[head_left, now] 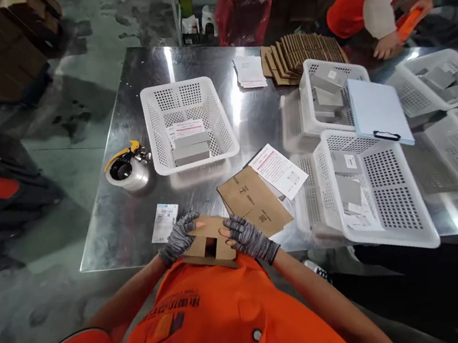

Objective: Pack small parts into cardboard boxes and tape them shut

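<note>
**Box held between both hands at the table edge**

Small cardboard box (211, 243) pressed against the chest, at the near edge of the steel table (131, 210). Left hand (179, 238) clamped on its left end, right hand (248, 238) on its right end, fingers curled over the top flap. Long axis left to right, open slot facing up. Flat carton (253, 199) just beyond the right hand; label (164, 222) beside the left.

Head camera looks steeply down — close over the steel table (202, 59).
</note>
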A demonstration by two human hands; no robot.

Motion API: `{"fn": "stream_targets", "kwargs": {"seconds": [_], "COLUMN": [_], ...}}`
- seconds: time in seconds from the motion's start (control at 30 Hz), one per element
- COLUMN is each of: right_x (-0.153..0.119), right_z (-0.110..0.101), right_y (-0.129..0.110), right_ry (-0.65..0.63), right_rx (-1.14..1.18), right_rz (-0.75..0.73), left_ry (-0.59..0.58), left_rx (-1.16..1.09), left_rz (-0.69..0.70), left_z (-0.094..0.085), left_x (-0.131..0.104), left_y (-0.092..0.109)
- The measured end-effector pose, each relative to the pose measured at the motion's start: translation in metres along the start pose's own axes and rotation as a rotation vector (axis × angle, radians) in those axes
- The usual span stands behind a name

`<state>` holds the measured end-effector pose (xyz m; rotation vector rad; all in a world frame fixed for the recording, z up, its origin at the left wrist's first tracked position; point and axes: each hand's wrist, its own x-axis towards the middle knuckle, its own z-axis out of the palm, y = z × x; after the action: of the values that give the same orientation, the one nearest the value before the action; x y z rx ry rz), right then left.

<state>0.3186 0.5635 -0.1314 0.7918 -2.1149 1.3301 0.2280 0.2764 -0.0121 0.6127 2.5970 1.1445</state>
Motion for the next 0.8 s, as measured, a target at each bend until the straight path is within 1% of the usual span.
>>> {"fn": "stream_targets", "kwargs": {"seconds": [0.07, 0.1, 0.13, 0.17, 0.2, 0.23, 0.3, 0.33, 0.37, 0.4, 0.43, 0.5, 0.53, 0.57, 0.6, 0.67, 0.7, 0.73, 0.8], "right_x": [-0.002, -0.003, -0.002, -0.002, 0.000, 0.002, 0.005, 0.007, 0.008, 0.009, 0.009, 0.010, 0.010, 0.010, 0.010, 0.009, 0.007, 0.004, -0.007], "right_z": [-0.006, -0.007, -0.007, -0.007, -0.007, -0.008, -0.008, -0.009, -0.009, -0.010, -0.010, -0.010, -0.009, -0.008, -0.008, -0.008, -0.008, -0.008, -0.006], "right_y": [-0.002, -0.004, -0.005, -0.007, -0.008, -0.009, -0.010, -0.011, -0.012, -0.013, -0.013, -0.014, -0.014, -0.013, -0.012, -0.009, -0.007, -0.005, 0.001], "right_ry": [-0.052, -0.076, -0.102, -0.133, -0.168, -0.200, -0.230, -0.226, -0.215, -0.202, -0.195, -0.192, -0.187, -0.176, -0.168, -0.183, -0.205, -0.235, -0.304], "right_rx": [-0.110, -0.148, -0.157, -0.127, -0.080, -0.033, 0.036, 0.058, 0.076, 0.091, 0.107, 0.112, 0.102, 0.090, 0.082, 0.076, 0.059, 0.021, -0.099], "right_rz": [-0.130, -0.148, -0.124, -0.068, -0.006, 0.047, 0.106, 0.113, 0.115, 0.120, 0.129, 0.150, 0.164, 0.176, 0.183, 0.183, 0.182, 0.179, 0.151], "left_ry": [-0.177, -0.261, -0.324, -0.360, -0.352, -0.293, -0.131, -0.075, -0.067, -0.103, -0.166, -0.285, -0.297, -0.259, -0.181, -0.005, 0.057, 0.100, 0.108], "left_rx": [-0.038, -0.066, -0.104, -0.145, -0.178, -0.208, -0.270, -0.305, -0.341, -0.388, -0.433, -0.493, -0.496, -0.474, -0.434, -0.348, -0.318, -0.302, -0.286], "left_rz": [-0.044, -0.064, -0.091, -0.129, -0.177, -0.237, -0.347, -0.370, -0.363, -0.343, -0.318, -0.305, -0.325, -0.352, -0.385, -0.446, -0.461, -0.467, -0.447], "left_z": [-0.018, -0.025, -0.029, -0.030, -0.028, -0.023, -0.011, -0.006, -0.003, -0.003, -0.004, -0.007, -0.007, -0.004, 0.000, 0.013, 0.020, 0.025, 0.032], "left_x": [-0.010, -0.017, -0.024, -0.031, -0.037, -0.041, -0.046, -0.048, -0.050, -0.053, -0.056, -0.062, -0.064, -0.064, -0.061, -0.048, -0.040, -0.031, -0.017], "left_y": [-0.002, 0.001, 0.006, 0.014, 0.023, 0.033, 0.051, 0.057, 0.059, 0.058, 0.053, 0.041, 0.035, 0.032, 0.032, 0.037, 0.041, 0.045, 0.050]}}
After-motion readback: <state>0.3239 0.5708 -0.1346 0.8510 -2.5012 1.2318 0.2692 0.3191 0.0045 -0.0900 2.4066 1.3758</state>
